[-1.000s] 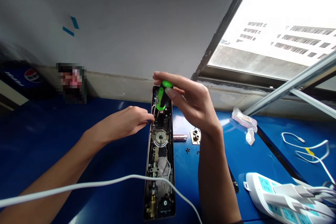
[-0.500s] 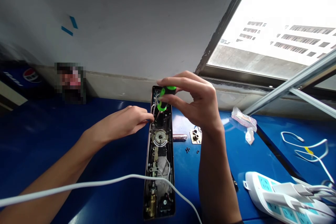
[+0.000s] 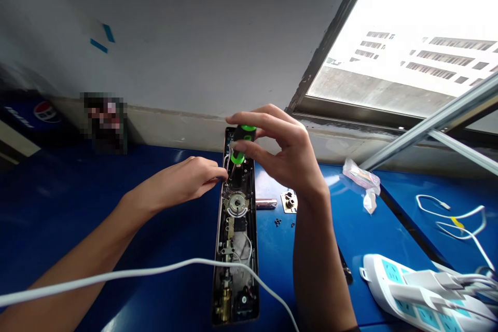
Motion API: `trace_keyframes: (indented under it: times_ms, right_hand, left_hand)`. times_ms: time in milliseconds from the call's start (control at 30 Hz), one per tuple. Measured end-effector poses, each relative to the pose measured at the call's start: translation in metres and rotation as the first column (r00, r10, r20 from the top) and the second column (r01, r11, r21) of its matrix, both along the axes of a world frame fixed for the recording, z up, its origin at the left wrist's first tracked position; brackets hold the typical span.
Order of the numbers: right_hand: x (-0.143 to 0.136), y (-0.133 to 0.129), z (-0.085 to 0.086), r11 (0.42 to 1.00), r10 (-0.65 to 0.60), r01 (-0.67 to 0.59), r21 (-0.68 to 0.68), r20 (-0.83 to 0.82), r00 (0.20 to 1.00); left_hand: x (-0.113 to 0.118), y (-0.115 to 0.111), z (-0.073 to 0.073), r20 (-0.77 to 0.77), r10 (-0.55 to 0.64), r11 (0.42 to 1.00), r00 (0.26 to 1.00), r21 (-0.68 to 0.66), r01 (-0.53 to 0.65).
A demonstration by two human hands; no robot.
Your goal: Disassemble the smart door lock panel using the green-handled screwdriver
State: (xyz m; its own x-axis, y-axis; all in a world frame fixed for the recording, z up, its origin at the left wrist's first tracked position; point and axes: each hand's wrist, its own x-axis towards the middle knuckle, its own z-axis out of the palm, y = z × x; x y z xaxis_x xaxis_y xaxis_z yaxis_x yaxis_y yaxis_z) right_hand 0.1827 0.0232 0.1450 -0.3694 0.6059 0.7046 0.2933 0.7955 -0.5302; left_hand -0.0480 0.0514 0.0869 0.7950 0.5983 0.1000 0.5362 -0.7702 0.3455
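A long black electronic lock housing [image 3: 240, 228] lies open on the blue table, its gears, wires and brass parts exposed. In my right hand [image 3: 286, 145] is a black-and-green screwdriver [image 3: 243, 137], tilted over the upper part of the housing. Its thin shaft points down and left into the housing; the very tip is hard to make out. My left hand [image 3: 194, 179] is closed, with the thumb and fingertips at the housing's left rim beside a white wire. What lies between those fingertips is partly hidden.
Right of the housing lie a shiny metallic cylinder [image 3: 266, 204], a small metal plate [image 3: 289, 201] and several tiny screws [image 3: 277, 222]. A white cable [image 3: 167, 267] crosses in front. A power strip [image 3: 412, 290] and a plastic packet [image 3: 361, 175] are further right. The wall [image 3: 179, 129] stands behind.
My right hand and the screwdriver have shifted slightly left, and the screwdriver handle has turned a little more upright. My left hand stays at the housing's rim.
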Motion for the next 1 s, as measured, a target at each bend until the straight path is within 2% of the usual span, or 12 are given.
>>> trace_keyframes:
  times_ms: [133, 367, 600, 733, 867, 1000]
  right_hand:
    - [0.0, -0.008, 0.004, 0.986, 0.108, -0.103, -0.13, 0.036, 0.993]
    - [0.002, -0.009, 0.006, 0.986, 0.091, -0.085, -0.142, 0.041, 0.995]
    - [0.005, -0.007, 0.005, 0.996, 0.052, -0.055, -0.064, -0.038, 0.998]
    - [0.011, -0.008, 0.005, 1.0, -0.026, 0.025, -0.005, -0.117, 0.993]
    - [0.018, -0.011, 0.007, 0.999, -0.033, 0.04, 0.03, -0.2, 0.979]
    - [0.021, -0.012, 0.007, 0.996, -0.073, 0.08, 0.03, -0.191, 0.979]
  left_hand:
    - [0.001, -0.001, 0.0, 0.002, -0.001, 1.0, 1.0, -0.014, 0.001]
    - [-0.001, 0.001, 0.001, 0.039, -0.006, 1.0, 0.999, -0.006, 0.007]
    - [-0.005, 0.003, 0.001, 0.264, 0.059, 0.998, 0.963, -0.027, -0.054]
    - [0.002, 0.003, -0.002, 0.342, 0.044, 0.999, 0.939, -0.01, -0.043]
    - [0.007, 0.003, -0.007, 0.421, 0.066, 0.997, 0.905, -0.073, -0.039]
    - [0.01, 0.003, -0.011, 0.478, 0.047, 0.996, 0.877, -0.087, -0.006]
